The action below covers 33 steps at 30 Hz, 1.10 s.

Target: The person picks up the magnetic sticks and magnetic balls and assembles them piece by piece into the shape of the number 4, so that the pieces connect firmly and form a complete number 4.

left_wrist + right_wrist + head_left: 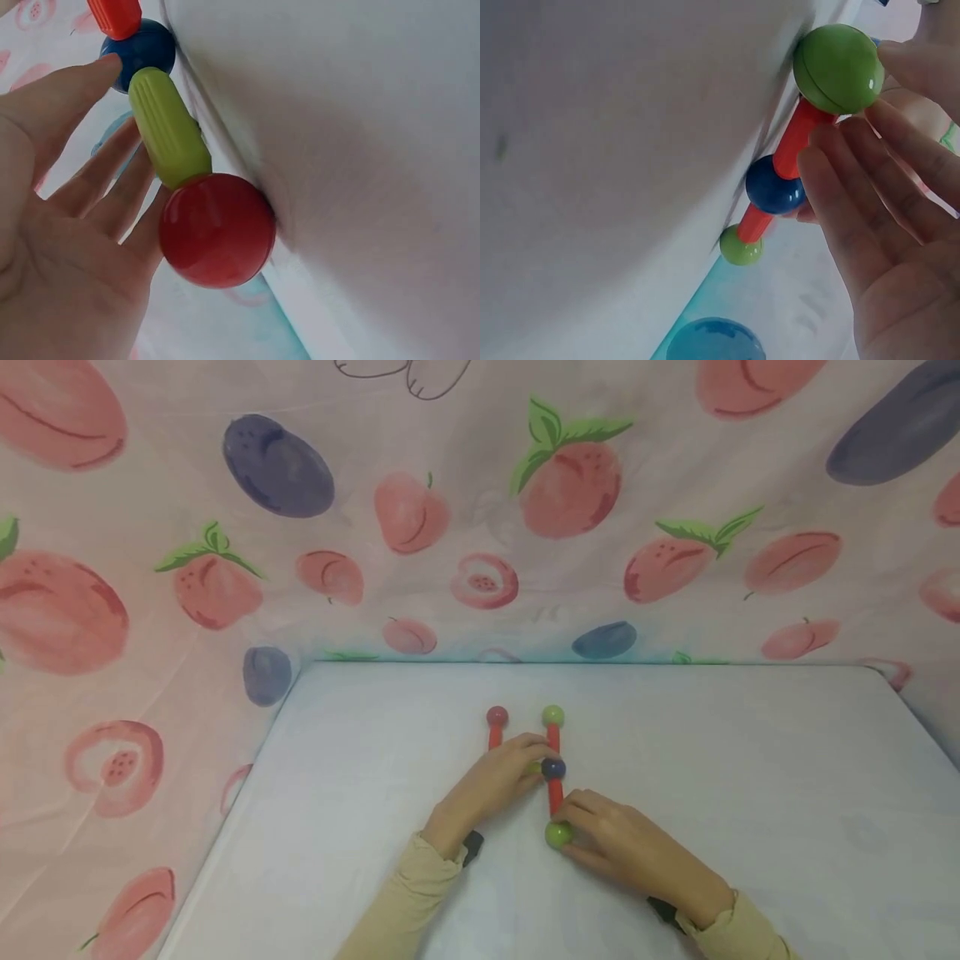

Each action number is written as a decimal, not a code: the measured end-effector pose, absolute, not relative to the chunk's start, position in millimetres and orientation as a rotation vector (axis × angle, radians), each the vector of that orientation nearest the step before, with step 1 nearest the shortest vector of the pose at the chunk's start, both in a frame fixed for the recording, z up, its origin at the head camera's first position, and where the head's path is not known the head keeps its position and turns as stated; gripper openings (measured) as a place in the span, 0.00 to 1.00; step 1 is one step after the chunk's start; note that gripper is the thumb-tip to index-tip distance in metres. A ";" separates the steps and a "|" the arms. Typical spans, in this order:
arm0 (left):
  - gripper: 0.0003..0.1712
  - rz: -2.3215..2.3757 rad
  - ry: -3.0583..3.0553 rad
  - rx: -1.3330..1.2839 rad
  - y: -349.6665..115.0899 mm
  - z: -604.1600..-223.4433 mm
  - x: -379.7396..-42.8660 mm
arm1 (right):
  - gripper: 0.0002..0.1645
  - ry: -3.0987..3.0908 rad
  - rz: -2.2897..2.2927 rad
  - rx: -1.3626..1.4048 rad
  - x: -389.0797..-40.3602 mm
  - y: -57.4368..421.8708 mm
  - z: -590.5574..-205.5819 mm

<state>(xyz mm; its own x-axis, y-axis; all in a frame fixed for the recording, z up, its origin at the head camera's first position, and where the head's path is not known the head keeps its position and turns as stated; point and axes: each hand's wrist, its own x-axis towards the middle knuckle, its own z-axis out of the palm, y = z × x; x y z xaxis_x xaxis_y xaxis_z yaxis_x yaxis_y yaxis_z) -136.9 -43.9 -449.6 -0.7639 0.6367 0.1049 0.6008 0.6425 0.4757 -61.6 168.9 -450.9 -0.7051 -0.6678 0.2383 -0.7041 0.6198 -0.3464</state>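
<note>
On the white table, toy balls and ribbed rods join into one figure. My left hand (495,781) pinches the dark blue ball (555,768) at the junction, thumb on its side. From that ball a yellow-green rod (169,127) leads to a red ball (217,230) under the left palm, hidden from the head view. Nearer me, a red rod (556,797) joins the blue ball to a green ball (558,835). My right hand (618,839) pinches this green ball between thumb and fingertips, its other fingers extended along the rod.
Beyond the hands, another red rod (553,739) ends in a far green ball (553,716). To its left, a pinkish-red ball (497,716) tops a red rod (495,737) partly behind the left hand. Fruit-print cloth (480,510) rises past the table's far edge.
</note>
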 end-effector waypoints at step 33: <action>0.26 0.723 3.303 0.815 -87.9 -413.8 -96.2 | 0.45 -2.673 0.499 0.949 -65.1 181.7 -415.2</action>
